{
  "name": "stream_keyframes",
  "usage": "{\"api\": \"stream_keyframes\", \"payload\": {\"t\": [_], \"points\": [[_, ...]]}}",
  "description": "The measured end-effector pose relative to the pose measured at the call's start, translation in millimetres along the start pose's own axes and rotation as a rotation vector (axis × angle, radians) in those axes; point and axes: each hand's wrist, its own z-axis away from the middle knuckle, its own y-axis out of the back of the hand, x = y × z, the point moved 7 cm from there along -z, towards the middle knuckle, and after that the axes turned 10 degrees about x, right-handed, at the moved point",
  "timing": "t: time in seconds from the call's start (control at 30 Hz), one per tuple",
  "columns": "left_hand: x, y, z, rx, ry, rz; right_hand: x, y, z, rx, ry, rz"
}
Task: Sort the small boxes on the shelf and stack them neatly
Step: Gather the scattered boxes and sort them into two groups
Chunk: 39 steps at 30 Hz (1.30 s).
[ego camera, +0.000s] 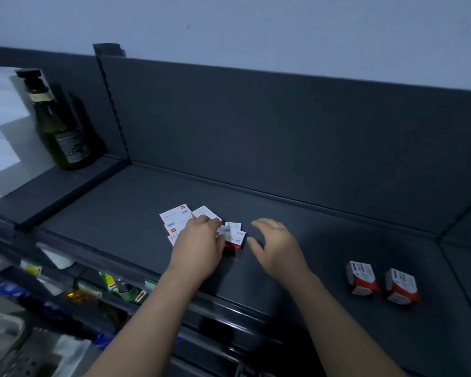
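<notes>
On shelf (297, 213): left hand (199, 246) over red-white boxes (177, 216) (grip blurred, cannot tell); right hand (278, 247) beside, splayed, empty.

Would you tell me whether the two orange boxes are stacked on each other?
No, the orange boxes stand side by side on the shelf, neither on top of the other.

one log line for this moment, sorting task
phase: sorting | left hand: on red-and-white boxes, grip blurred | right hand: open, beside them | orange-and-white boxes: two, untouched, far right
</notes>
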Motion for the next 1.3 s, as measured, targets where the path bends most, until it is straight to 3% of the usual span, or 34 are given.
{"api": "stream_keyframes", "payload": {"t": [0.53, 0.93, 1.3], "points": [[240, -40, 51, -0.084, -0.468, 0.251, 111, 199, 117, 0.256, -0.274, 0.309], [479, -97, 162, -0.214, -0.638, 0.415, 256, 378, 264, 0.365, -0.492, 0.474], [614, -165, 196, -0.349, -0.766, 0.402, 369, 468, 339, 0.342, -0.716, 0.565]]}}
